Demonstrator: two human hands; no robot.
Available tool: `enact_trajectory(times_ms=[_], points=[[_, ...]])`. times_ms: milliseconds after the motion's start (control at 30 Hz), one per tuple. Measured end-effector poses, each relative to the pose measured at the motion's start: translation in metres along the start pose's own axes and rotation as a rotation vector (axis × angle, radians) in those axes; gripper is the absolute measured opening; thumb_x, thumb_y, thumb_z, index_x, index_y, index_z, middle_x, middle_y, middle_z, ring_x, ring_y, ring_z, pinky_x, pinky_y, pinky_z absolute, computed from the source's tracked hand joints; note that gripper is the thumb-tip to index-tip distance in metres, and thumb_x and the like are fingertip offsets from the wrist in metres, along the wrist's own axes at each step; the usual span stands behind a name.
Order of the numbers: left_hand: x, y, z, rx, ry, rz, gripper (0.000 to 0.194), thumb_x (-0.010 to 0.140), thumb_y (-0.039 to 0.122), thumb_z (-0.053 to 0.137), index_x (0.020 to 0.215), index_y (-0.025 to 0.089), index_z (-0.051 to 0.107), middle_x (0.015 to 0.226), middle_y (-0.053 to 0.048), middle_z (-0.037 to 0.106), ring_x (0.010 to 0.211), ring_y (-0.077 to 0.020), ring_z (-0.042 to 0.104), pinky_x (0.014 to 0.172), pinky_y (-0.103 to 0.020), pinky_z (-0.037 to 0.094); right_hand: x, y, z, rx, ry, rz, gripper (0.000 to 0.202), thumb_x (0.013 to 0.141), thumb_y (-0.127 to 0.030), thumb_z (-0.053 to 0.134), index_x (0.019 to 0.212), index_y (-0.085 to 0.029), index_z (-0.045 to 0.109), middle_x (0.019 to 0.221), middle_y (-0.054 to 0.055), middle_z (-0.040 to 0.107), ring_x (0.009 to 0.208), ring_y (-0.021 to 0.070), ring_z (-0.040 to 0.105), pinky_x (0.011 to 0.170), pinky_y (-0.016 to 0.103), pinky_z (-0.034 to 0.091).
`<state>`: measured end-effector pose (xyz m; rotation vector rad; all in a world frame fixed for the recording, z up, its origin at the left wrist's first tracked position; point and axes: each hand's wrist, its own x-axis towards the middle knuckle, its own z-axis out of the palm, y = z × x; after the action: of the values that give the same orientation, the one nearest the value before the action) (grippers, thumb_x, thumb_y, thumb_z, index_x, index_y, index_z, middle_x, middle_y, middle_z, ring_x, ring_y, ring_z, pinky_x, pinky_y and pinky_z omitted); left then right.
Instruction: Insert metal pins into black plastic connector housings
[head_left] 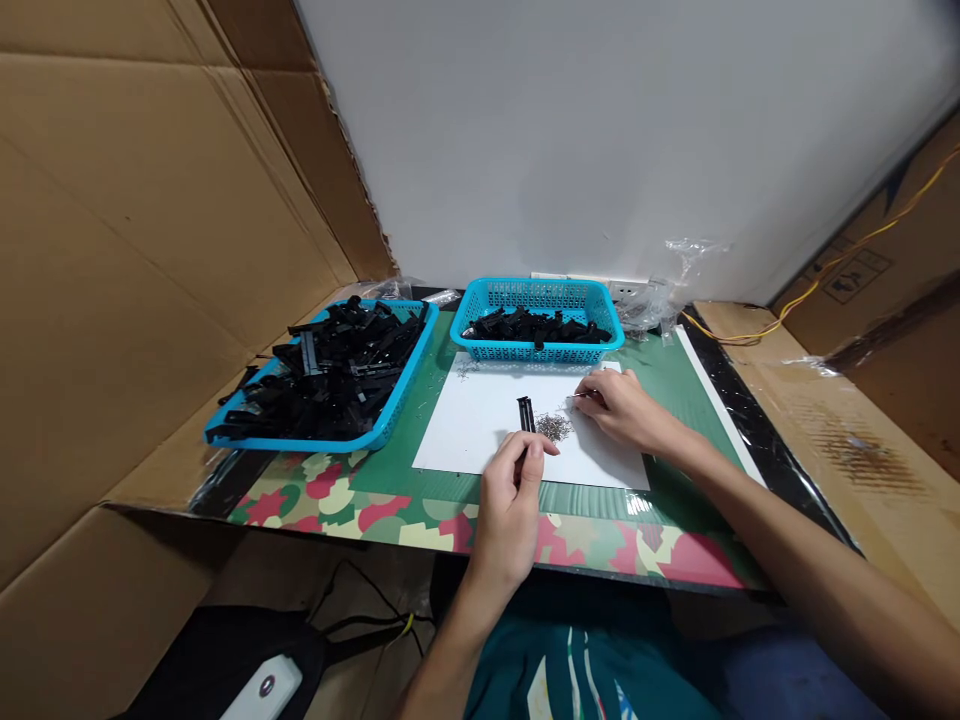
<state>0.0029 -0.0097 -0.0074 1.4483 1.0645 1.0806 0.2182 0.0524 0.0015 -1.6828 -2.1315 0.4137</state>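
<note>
My left hand (pixel 516 475) is closed round the lower end of a slim black plastic part (pixel 526 414), whose forked upper end sticks out above the fingers. Just right of that part, a small heap of tiny metal pieces (pixel 553 427) lies on a white sheet (pixel 457 430). My right hand (pixel 611 402) is beyond the heap to the right, thumb and fingertips pinched together low over the sheet. Whatever is between those fingertips is too small to name.
At the left, a blue basket (pixel 382 432) is piled with black plastic parts (pixel 352 350). Behind the sheet stands another blue basket (pixel 540 288) with more of them. Clear plastic bags (pixel 649 305) lie at the back right. Cardboard walls (pixel 150 200) flank the table.
</note>
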Motion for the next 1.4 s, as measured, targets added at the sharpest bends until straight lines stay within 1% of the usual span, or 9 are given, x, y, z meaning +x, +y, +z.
enact_trajectory(times_ms=[200,500,600,733,900,1000,1133,1233,1400], points=[[-0.001,0.002,0.0,-0.006,-0.008,0.006,0.034,0.108,0.047,0.048,0.097,0.02,0.066,0.081,0.0,0.053,0.07,-0.0158,0.043,0.067,-0.029,0.032,0.003,0.001,0.001,0.041,0.038,0.004,0.007,0.093,-0.019,0.07,0.09,-0.017,0.076,0.087,0.006,0.074,0.077,0.0196,0.061,0.076,0.033,0.033],[-0.001,0.001,0.0,-0.017,-0.012,0.012,0.034,0.108,0.046,0.048,0.096,0.02,0.066,0.084,-0.001,0.056,0.073,-0.0163,0.045,0.067,-0.029,0.033,0.005,0.002,0.004,0.066,0.026,-0.002,0.01,0.092,-0.013,0.068,0.087,-0.015,0.076,0.094,0.01,0.075,0.091,0.0251,0.065,0.084,0.038,0.036],[-0.001,0.001,0.0,-0.014,-0.002,0.019,0.034,0.108,0.046,0.048,0.099,0.02,0.068,0.082,-0.001,0.055,0.071,-0.016,0.045,0.067,-0.029,0.033,0.002,0.0,-0.002,0.276,0.014,-0.024,0.007,0.092,-0.016,0.068,0.087,-0.015,0.073,0.091,0.008,0.074,0.083,0.0221,0.063,0.079,0.035,0.04],[-0.001,0.002,0.001,-0.037,0.003,0.01,0.034,0.107,0.046,0.051,0.103,0.019,0.07,0.081,-0.001,0.055,0.069,-0.015,0.043,0.065,-0.027,0.034,-0.009,-0.014,-0.012,0.76,-0.11,-0.093,0.018,0.092,-0.034,0.073,0.091,-0.016,0.072,0.081,0.003,0.067,0.073,0.017,0.056,0.07,0.031,0.042],[0.0,0.002,0.002,-0.14,-0.037,0.033,0.027,0.104,0.044,0.061,0.108,0.019,0.072,0.091,-0.003,0.063,0.079,-0.0157,0.053,0.072,-0.025,0.042,-0.02,-0.04,-0.012,1.029,-0.139,-0.127,0.024,0.089,-0.04,0.08,0.091,-0.017,0.075,0.076,0.0,0.062,0.071,0.0146,0.052,0.07,0.031,0.042],[0.001,0.001,0.001,-0.218,-0.066,0.031,0.025,0.102,0.043,0.064,0.106,0.02,0.072,0.083,0.0,0.059,0.073,-0.0132,0.05,0.072,-0.024,0.044,-0.023,-0.05,-0.006,1.04,-0.124,-0.141,0.023,0.089,-0.04,0.081,0.091,-0.017,0.078,0.077,0.001,0.064,0.072,0.0147,0.053,0.07,0.03,0.043],[0.0,0.002,-0.001,-0.236,-0.021,0.025,0.029,0.102,0.045,0.064,0.094,0.018,0.069,0.072,0.003,0.049,0.065,-0.0107,0.041,0.062,-0.022,0.037,-0.026,-0.055,0.001,1.045,-0.076,-0.188,0.02,0.094,-0.036,0.076,0.095,-0.017,0.082,0.085,0.004,0.072,0.078,0.0165,0.061,0.071,0.031,0.046],[0.0,0.004,-0.002,-0.216,0.002,0.02,0.031,0.102,0.047,0.063,0.092,0.018,0.069,0.071,0.003,0.046,0.063,-0.0106,0.038,0.058,-0.022,0.033,-0.028,-0.054,0.002,0.994,-0.007,-0.237,0.017,0.096,-0.033,0.074,0.094,-0.019,0.083,0.079,0.003,0.069,0.073,0.0153,0.059,0.069,0.03,0.044],[-0.001,0.007,-0.002,-0.175,-0.017,0.012,0.028,0.101,0.045,0.065,0.095,0.019,0.072,0.067,0.004,0.044,0.062,-0.0115,0.04,0.065,-0.023,0.042,-0.031,-0.051,-0.001,0.812,0.097,-0.297,0.015,0.095,-0.03,0.075,0.089,-0.019,0.082,0.07,0.0,0.061,0.069,0.0148,0.053,0.066,0.031,0.043]])
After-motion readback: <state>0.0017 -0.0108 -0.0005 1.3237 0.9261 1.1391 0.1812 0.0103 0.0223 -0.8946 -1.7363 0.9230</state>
